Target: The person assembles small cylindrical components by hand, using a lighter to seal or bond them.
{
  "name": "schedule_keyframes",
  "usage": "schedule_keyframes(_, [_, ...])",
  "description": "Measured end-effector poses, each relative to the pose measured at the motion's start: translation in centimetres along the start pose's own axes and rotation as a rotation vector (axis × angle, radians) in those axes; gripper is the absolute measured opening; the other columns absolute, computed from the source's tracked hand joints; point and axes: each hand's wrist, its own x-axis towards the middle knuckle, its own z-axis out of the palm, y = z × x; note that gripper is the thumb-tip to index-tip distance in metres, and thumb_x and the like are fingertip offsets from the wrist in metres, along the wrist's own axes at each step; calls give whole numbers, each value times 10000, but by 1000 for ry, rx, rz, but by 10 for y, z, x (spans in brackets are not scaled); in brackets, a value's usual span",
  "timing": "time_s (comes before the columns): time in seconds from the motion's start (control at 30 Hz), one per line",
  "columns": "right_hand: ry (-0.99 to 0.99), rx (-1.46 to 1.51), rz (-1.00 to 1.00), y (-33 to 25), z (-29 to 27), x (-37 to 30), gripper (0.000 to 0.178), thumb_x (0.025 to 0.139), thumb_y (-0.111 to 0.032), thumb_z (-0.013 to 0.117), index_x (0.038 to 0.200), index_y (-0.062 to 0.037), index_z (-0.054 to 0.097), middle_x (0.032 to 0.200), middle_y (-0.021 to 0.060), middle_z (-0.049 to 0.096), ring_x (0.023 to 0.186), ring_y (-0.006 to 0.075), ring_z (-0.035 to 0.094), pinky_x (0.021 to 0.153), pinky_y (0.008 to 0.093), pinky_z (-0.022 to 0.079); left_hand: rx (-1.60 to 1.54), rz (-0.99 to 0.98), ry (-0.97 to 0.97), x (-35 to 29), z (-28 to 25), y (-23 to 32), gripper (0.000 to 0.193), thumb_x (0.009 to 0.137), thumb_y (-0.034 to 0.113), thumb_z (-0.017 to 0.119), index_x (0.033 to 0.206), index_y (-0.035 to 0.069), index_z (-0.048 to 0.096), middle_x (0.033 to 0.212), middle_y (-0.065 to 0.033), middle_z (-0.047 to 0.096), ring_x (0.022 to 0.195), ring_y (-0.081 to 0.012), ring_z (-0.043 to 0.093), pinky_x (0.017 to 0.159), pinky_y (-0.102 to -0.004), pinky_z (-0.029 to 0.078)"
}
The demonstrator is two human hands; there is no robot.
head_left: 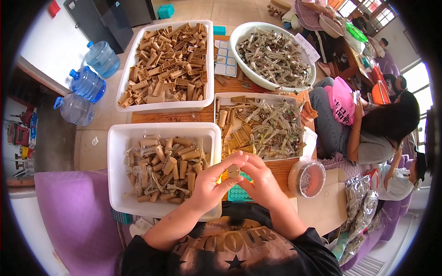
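Close in front of my chest, a tan cork-shaped cylinder (234,171) is held between both hands, its round end facing up. My left hand (209,184) grips it from the left with bent fingers and thumb. My right hand (262,181) closes on it from the other side, fingertips meeting those of the left. Just beyond my hands lies a white tray (301,122) with tan half-shells (241,136) and bundles of thin, clear wiry strands (276,122). Left of my hands, a white bin (118,184) holds closed tan cylinders (170,164), some with clear strands attached.
Another white bin (211,64) of loose half-shells stands far left, and a pale basin (235,39) of wiry bundles far right. A clear round tub (294,179) is at my right, a teal gridded tray (239,193) below my hands. A seated person (382,133) works at right.
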Motion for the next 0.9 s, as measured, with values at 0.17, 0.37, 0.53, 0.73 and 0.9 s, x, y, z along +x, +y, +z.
schedule_keyframes(0.17, [104, 349, 174, -3, -28, -6, 505, 774, -147, 734, 1201, 25, 526, 1184, 178, 568, 1122, 308, 545, 944, 377, 430, -189, -115, 103, -1, 6, 5, 324, 876, 42, 613, 1192, -9, 559, 1175, -108, 619, 1102, -165, 579, 934, -286, 464])
schedule_keyframes(0.37, [50, 381, 156, -13, 5, 3, 441, 810, -63, 680, 1216, 17, 529, 1166, 170, 588, 1039, 275, 596, 878, 342, 477, 257, -98, 71, -6, 6, 8, 341, 817, 3, 643, 1150, 16, 574, 992, -109, 668, 898, -204, 659, 776, -289, 505])
schedule_keyframes(0.53, [147, 357, 300, -18, 22, 3, 391, 810, -13, 655, 1189, -1, 563, 1069, 144, 636, 977, 239, 625, 815, 314, 505, 411, -2, 232, -9, 13, -4, 334, 804, 11, 658, 1130, 29, 589, 928, -103, 674, 822, -221, 666, 708, -308, 504])
schedule_keyframes(0.73, [15, 654, 393, 2, -17, 9, 356, 880, -16, 586, 1228, 6, 515, 1032, 83, 632, 971, 156, 616, 857, 305, 495, -245, -243, 67, -5, 0, -6, 291, 830, 63, 678, 1104, 26, 590, 969, -44, 638, 907, -137, 607, 799, -295, 466])
schedule_keyframes(0.9, [11, 586, 321, -1, -11, -8, 345, 781, -40, 707, 1105, 0, 596, 958, 84, 654, 853, 162, 636, 755, 293, 510, -655, -220, 50, -1, -3, -6, 291, 821, -2, 673, 1094, 6, 574, 1080, -71, 582, 1031, -141, 553, 926, -304, 437])
